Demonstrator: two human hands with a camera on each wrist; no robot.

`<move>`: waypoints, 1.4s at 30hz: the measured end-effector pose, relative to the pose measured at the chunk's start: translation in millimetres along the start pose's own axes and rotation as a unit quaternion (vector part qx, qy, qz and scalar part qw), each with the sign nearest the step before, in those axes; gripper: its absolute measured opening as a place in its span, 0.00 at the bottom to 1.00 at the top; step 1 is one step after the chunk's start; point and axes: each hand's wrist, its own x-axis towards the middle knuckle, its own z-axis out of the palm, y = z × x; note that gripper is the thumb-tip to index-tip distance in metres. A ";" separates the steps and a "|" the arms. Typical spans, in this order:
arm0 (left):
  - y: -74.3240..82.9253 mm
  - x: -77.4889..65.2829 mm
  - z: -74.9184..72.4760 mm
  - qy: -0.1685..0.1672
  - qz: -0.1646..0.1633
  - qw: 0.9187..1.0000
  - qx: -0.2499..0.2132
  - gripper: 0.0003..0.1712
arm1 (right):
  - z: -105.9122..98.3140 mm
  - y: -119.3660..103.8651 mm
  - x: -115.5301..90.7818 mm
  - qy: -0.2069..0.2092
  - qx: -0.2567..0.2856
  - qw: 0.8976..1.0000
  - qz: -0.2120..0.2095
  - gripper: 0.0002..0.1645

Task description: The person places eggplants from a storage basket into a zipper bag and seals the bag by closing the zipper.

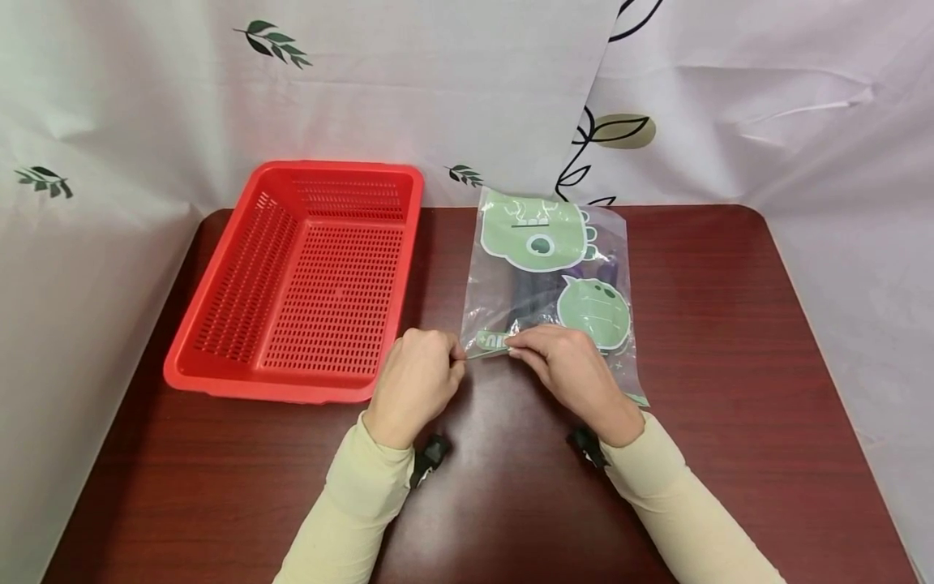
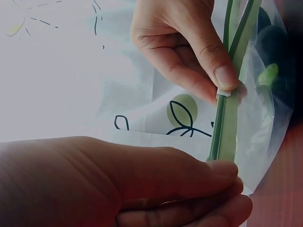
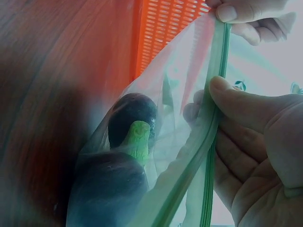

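A clear zip bag [image 1: 536, 243] with green cartoon prints lies towards the back of the table, its green-edged mouth facing me. Through the plastic, the right wrist view shows dark purple eggplants [image 3: 132, 113], one with a green stem. My left hand [image 1: 416, 381] pinches the left corner of the mouth between thumb and fingers. Just to its right, my right hand [image 1: 572, 373] pinches the zip strip at a small white slider [image 2: 224, 93]. Between the hands the strip runs joined; past the right hand its two green edges stand apart.
A red plastic basket [image 1: 270, 391] with slotted walls stands left of the bag on the dark red wooden table [image 1: 730, 365]. White cloth [image 1: 365, 81] with leaf prints hangs behind and at both sides. Each wrist carries a small black camera [image 1: 430, 458].
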 end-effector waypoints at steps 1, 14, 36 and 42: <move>0.2 -0.1 -0.2 0.000 0.000 1.000 0.000 0.08 | -0.2 0.1 -0.2 0.000 0.000 1.000 0.000 0.09; 0.4 0.0 -0.5 -0.003 0.000 1.000 0.000 0.08 | -1.7 1.8 -1.1 -0.003 0.001 1.000 0.002 0.09; -0.9 -0.7 0.1 -0.002 0.003 1.000 0.002 0.08 | -6.0 3.9 -1.7 -0.014 0.001 1.000 0.021 0.08; 0.2 -0.7 -0.8 -0.006 0.001 1.000 -0.001 0.08 | -7.7 4.4 -2.3 -0.018 -0.001 0.999 0.027 0.08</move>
